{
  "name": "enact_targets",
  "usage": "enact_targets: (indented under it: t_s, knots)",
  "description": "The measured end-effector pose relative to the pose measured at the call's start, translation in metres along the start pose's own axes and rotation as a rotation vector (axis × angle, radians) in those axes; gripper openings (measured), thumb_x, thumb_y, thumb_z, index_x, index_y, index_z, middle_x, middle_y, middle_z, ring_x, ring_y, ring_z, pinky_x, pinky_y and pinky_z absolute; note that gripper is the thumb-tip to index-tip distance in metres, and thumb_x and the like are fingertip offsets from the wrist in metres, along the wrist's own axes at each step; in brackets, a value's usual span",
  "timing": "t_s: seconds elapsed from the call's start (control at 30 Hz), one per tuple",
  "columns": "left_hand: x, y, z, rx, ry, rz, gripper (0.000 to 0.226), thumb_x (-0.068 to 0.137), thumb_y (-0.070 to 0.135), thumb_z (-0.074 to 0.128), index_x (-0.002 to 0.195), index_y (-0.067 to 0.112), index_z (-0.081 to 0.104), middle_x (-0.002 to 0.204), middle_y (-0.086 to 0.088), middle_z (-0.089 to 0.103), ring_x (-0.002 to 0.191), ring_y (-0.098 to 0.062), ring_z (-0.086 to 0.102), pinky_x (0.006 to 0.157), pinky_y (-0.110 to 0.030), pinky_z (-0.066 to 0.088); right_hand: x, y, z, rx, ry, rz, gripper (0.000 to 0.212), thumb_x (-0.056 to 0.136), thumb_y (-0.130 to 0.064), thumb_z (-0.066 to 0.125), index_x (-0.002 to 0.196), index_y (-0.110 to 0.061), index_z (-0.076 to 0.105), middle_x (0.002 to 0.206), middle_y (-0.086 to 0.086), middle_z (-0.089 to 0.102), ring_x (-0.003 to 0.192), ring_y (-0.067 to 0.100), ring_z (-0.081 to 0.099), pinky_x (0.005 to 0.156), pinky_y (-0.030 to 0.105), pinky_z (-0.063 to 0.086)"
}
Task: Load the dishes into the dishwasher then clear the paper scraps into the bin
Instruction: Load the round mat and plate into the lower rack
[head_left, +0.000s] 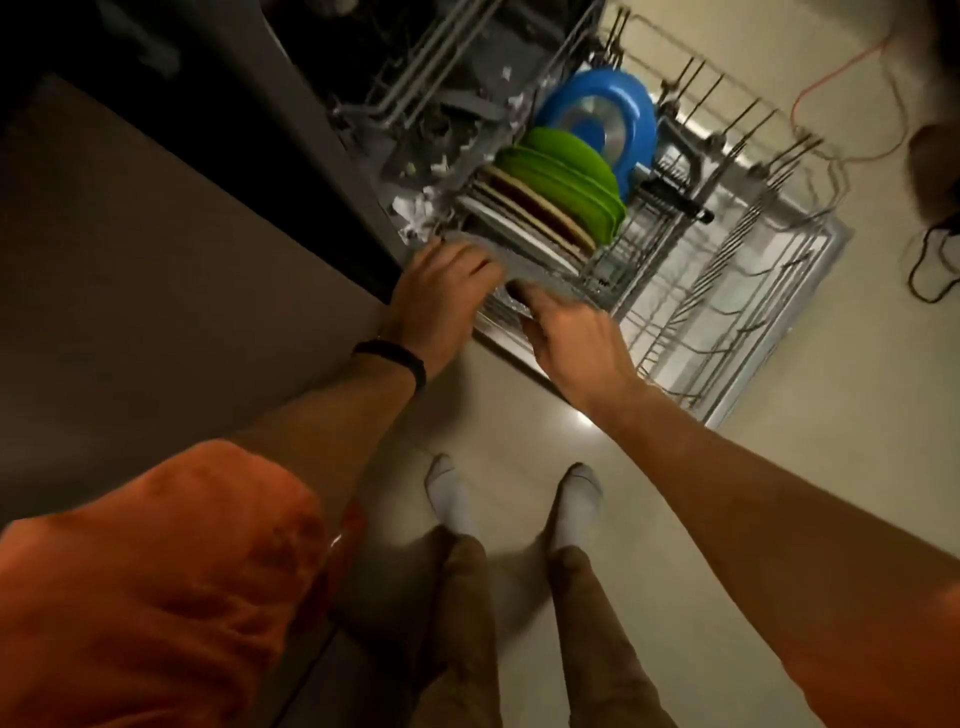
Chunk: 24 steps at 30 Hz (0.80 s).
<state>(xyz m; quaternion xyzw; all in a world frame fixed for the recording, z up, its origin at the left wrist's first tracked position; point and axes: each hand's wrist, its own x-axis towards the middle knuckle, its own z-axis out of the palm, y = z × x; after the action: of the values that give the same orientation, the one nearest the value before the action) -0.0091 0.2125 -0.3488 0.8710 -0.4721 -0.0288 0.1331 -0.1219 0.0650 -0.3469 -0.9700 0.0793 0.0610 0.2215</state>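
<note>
The dishwasher's lower rack (753, 291) is pulled out over the floor. Upright in its left rows stand a blue plate (628, 109), green plates (571, 176), a brown plate (540, 213) and white plates (519, 236). At the rack's near end a pale grey plate (540, 273), blurred, sits between my hands. My left hand (441, 291) grips its left edge with curled fingers. My right hand (566, 332) holds its right side, thumb on top. White paper scraps (415, 213) lie along the rack's left side by the dishwasher opening.
A dark counter (156, 260) runs along the left, its corner beside my left wrist. An orange cable (831, 78) and a black cable (930, 270) lie on the pale floor at the right. My feet in white socks (452, 499) stand just in front of the rack.
</note>
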Motion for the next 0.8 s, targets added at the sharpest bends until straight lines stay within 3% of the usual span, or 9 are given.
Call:
enact_targets:
  t_s: [0.13, 0.3, 0.47, 0.53, 0.7, 0.8]
  knots:
    - [0.000, -0.026, 0.048, 0.012, 0.005, 0.022, 0.036, 0.090, 0.006, 0.041, 0.114, 0.008, 0.068, 0.112, -0.015, 0.068, 0.112, -0.036, 0.061, 0.100, -0.052, 0.048, 0.016, 0.016, 0.046, 0.008, 0.015, 0.014, 0.044, 0.104, -0.023, 0.048, 0.147, -0.022, 0.043, 0.130, 0.010, 0.065, 0.092, 0.037, 0.070, 0.073, 0.051, 0.058]
    - [0.013, -0.052, 0.080, 0.028, 0.023, 0.059, 0.040, 0.095, 0.011, 0.034, 0.120, 0.006, 0.064, 0.118, -0.016, 0.066, 0.116, -0.036, 0.060, 0.102, -0.049, 0.046, 0.040, 0.025, 0.074, 0.023, 0.062, 0.039, 0.044, 0.103, -0.015, 0.049, 0.147, -0.020, 0.044, 0.134, 0.009, 0.063, 0.097, 0.036, 0.071, 0.082, 0.052, 0.058]
    - [0.033, -0.072, 0.095, 0.023, 0.021, 0.099, 0.032, 0.091, -0.005, 0.053, 0.121, 0.004, 0.062, 0.115, -0.018, 0.066, 0.112, -0.037, 0.061, 0.098, -0.049, 0.049, 0.059, 0.032, 0.083, 0.012, 0.052, 0.094, 0.047, 0.102, -0.011, 0.049, 0.148, -0.023, 0.042, 0.102, 0.010, 0.073, 0.078, 0.032, 0.071, 0.072, 0.045, 0.060]
    - [0.036, -0.077, 0.098, 0.017, -0.005, 0.082, 0.034, 0.091, -0.006, 0.054, 0.123, 0.003, 0.061, 0.116, -0.018, 0.066, 0.112, -0.037, 0.060, 0.097, -0.048, 0.049, 0.067, 0.032, 0.086, 0.029, 0.033, 0.116, 0.050, 0.102, -0.010, 0.049, 0.148, -0.026, 0.040, 0.098, 0.011, 0.073, 0.077, 0.032, 0.070, 0.071, 0.047, 0.060]
    - [0.047, -0.084, 0.098, 0.007, -0.038, 0.060, 0.034, 0.091, -0.005, 0.050, 0.122, 0.004, 0.061, 0.114, -0.018, 0.065, 0.110, -0.037, 0.059, 0.092, -0.048, 0.050, 0.084, 0.035, 0.086, 0.029, -0.015, 0.151, 0.044, 0.103, -0.011, 0.047, 0.145, -0.027, 0.044, 0.106, 0.013, 0.071, 0.088, 0.040, 0.068, 0.076, 0.052, 0.057]
    - [0.056, -0.082, 0.097, -0.002, -0.013, 0.046, 0.030, 0.093, 0.001, 0.048, 0.120, 0.005, 0.061, 0.113, -0.016, 0.064, 0.106, -0.036, 0.059, 0.088, -0.047, 0.051, 0.098, 0.043, 0.085, 0.050, -0.059, 0.248, 0.035, 0.103, -0.018, 0.048, 0.137, -0.025, 0.050, 0.106, 0.013, 0.071, 0.095, 0.040, 0.067, 0.079, 0.047, 0.054]
